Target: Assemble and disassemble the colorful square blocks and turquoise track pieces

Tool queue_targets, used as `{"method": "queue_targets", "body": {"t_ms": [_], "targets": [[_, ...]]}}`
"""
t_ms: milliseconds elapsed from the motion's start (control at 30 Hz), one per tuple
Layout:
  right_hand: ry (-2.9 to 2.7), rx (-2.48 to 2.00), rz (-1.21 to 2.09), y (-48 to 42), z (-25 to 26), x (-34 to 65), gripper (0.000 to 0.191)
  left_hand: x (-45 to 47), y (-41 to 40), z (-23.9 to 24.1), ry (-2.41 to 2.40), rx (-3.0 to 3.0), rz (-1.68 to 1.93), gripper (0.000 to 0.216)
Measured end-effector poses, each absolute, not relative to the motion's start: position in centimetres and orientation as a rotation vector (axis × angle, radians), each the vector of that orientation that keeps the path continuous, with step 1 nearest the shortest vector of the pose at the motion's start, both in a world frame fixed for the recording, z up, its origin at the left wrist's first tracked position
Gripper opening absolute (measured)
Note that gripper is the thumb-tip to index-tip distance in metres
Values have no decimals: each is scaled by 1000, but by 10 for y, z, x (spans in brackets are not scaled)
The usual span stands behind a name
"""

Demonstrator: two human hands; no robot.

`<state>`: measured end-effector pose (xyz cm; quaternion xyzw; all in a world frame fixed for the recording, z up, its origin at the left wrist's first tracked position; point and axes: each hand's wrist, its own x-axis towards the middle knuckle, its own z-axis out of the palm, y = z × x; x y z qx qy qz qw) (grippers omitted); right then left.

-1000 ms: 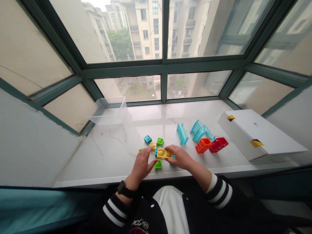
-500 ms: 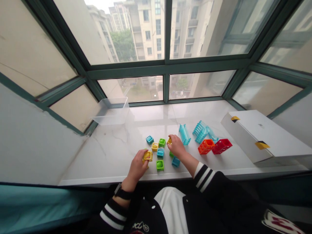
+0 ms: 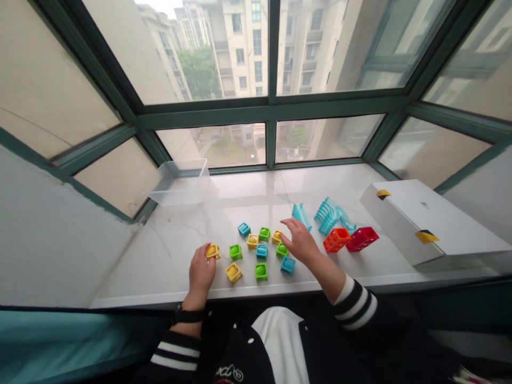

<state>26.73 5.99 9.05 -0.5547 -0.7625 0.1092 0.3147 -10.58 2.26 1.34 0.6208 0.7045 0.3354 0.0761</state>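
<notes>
My left hand (image 3: 201, 273) is closed round a small yellow cube (image 3: 213, 250) at the left end of a spread of little cubes on the white marble sill (image 3: 180, 250). Another yellow cube (image 3: 233, 272) lies just right of that hand. My right hand (image 3: 301, 244) hovers with fingers spread, holding nothing, over a green cube (image 3: 282, 249) and beside a yellow cube (image 3: 277, 236). Between the hands lie green cubes (image 3: 236, 252), blue cubes (image 3: 262, 250) and a yellow one (image 3: 252, 241).
An orange lattice block (image 3: 336, 239) and a red one (image 3: 362, 238) stand right of my right hand, with clear blue ribbed track pieces (image 3: 328, 214) behind them. A white box (image 3: 424, 221) lies at the far right. An empty clear plastic tub (image 3: 180, 181) sits at the back left by the window.
The joined yellow pieces came apart. My left hand carried one yellow cube leftward; another now lies beside it. My right hand set a yellow cube down and opened above the cubes.
</notes>
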Motion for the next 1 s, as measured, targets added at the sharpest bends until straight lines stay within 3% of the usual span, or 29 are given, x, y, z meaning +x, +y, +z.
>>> {"method": "queue_targets", "body": {"t_ms": [100, 233, 433, 700, 833, 1000], "targets": [[-1901, -1488, 66, 43, 124, 318, 35, -109, 25, -3, 2164, 1775, 852, 41], [-1793, -1991, -124, 34, 133, 379, 41, -103, 25, -16, 2137, 1769, 720, 45], [-1974, -2232, 123, 33, 101, 410, 43, -108, 23, -4, 2048, 1801, 817, 60], [-1939, -1667, 491, 11, 145, 397, 39, -29, 2, 91, 1606, 2162, 1310, 39], [-1833, -1259, 968, 0, 155, 328, 43, 32, -5, 110, 1252, 2379, 1019, 63], [-1645, -1145, 1138, 7, 124, 276, 43, 21, 5, 89, 1433, 2374, 861, 45]]}}
